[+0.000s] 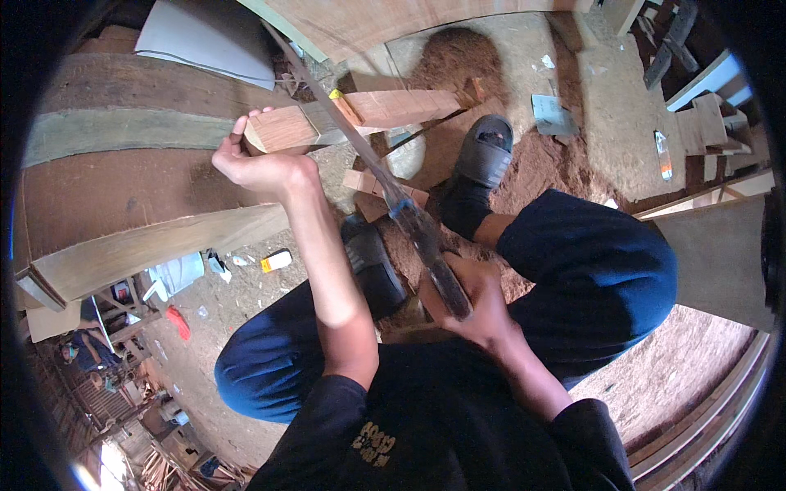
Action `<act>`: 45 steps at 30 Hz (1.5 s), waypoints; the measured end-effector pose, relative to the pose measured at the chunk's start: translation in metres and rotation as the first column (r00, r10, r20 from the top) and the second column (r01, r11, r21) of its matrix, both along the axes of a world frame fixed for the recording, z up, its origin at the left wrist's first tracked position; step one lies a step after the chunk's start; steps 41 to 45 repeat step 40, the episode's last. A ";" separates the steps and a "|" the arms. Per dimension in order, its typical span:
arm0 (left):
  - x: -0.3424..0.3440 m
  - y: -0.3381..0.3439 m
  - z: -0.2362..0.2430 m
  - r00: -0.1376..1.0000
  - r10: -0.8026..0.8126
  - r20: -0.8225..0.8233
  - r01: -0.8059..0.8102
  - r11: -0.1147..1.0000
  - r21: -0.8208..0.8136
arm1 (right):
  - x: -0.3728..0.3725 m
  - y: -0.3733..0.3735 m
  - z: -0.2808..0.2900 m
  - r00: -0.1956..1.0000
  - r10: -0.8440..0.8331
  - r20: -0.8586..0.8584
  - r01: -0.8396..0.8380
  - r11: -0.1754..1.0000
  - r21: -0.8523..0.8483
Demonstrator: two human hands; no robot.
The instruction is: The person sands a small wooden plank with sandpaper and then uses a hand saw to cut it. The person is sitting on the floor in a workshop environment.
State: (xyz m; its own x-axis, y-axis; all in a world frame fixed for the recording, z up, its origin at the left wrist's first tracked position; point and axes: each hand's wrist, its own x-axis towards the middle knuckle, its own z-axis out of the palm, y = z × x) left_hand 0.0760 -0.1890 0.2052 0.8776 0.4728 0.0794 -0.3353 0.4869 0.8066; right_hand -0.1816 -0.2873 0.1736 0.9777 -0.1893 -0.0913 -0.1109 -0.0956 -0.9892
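My left hand [266, 168] is closed round the near end of a wooden block [282, 129], fingers behind it and palm beneath. The block lines up with a longer curved timber [409, 108] reaching right. My right hand [475, 299] grips the dark handle of a long narrow-bladed tool [427, 245], with blue at the joint of blade and handle. Its blade slants up and left, passing over the timber in this view; whether it touches cannot be told. A small orange piece with a yellow end [345, 108] lies on the timber beside the blade.
Large curved boards [139, 131] stand at the left, a wide panel [393, 24] at the top. Sawdust [548, 176] covers the floor round my sandalled feet [483, 155]. A wood offcut [381, 188] lies between them. A person [88, 348] is far off at lower left.
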 end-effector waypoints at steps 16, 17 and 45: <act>0.018 0.014 -0.004 0.998 -0.055 0.018 0.056 0.997 -0.052 | -0.025 -0.007 -0.010 1.000 0.010 -0.001 -0.010 0.999 -0.040; 0.020 0.015 -0.007 0.999 -0.043 -0.012 0.042 0.997 -0.059 | -0.023 -0.007 -0.012 1.000 0.020 0.004 -0.019 0.998 -0.053; 0.012 0.018 -0.009 0.999 -0.049 -0.022 0.047 0.997 -0.053 | -0.015 0.003 0.000 0.997 0.038 -0.064 -0.035 0.998 0.045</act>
